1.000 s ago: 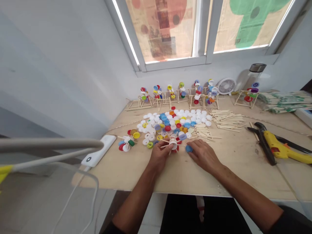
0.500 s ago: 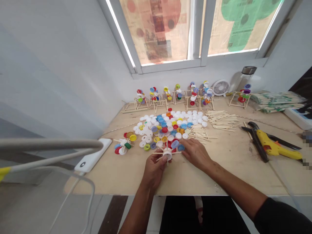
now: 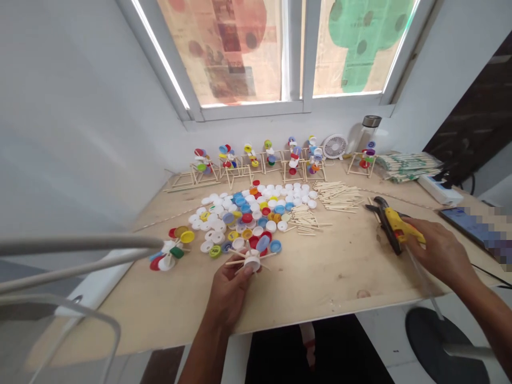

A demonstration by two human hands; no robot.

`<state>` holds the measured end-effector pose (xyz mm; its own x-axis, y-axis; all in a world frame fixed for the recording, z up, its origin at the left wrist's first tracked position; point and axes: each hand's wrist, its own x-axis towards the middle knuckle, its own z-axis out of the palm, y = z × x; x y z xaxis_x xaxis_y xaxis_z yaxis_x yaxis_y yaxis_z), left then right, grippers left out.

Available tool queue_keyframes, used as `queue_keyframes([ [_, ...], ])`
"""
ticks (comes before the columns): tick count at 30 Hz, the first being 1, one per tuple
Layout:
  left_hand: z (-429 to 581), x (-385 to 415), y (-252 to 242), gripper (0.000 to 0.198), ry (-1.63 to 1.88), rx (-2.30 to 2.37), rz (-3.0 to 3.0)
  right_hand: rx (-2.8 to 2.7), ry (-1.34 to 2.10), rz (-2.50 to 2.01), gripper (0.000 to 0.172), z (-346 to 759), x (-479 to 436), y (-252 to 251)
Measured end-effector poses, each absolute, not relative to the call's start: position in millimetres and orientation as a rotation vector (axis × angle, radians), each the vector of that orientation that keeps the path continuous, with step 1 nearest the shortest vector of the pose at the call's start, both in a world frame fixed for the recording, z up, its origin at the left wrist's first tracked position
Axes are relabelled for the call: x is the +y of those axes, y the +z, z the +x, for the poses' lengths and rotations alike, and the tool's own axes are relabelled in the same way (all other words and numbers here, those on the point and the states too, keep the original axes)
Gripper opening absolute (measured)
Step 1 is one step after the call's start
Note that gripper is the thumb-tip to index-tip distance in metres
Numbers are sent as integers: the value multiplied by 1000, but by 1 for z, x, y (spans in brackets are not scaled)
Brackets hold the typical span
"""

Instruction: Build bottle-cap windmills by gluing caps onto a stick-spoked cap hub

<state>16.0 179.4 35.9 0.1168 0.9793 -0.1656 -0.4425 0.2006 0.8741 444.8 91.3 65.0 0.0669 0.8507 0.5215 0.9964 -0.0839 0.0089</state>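
My left hand pinches a small wheel made of a white bottle cap with thin wooden sticks spreading out from it. A light blue cap shows at the end of one stick, tilted up; whether it is fixed there I cannot tell. Over on the right, my right hand is closed around the handle end of a yellow glue gun, its fingers partly hidden. Black-handled pliers lie against the gun. Left of the wheel rests another wheel with coloured caps.
Loose bottle caps cover the middle of the table, beside piles of wooden sticks. Finished stick-and-cap stands line the wall, near a small fan and bottle. A phone and power strip are at right.
My right hand has left the wheel and caps and moved right to the glue gun. The left hand still holds the wheel. The whole view has shifted to the right.
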Motion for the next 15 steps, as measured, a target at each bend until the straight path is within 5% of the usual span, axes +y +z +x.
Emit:
queue_keyframes([
  [8,22,176,41,29,1221,957,773,-1885,-546,-2055,42,505,92,20],
  [15,24,174,44,31,1252,945,761,-1876,-346,-1990,39,515,107,32],
])
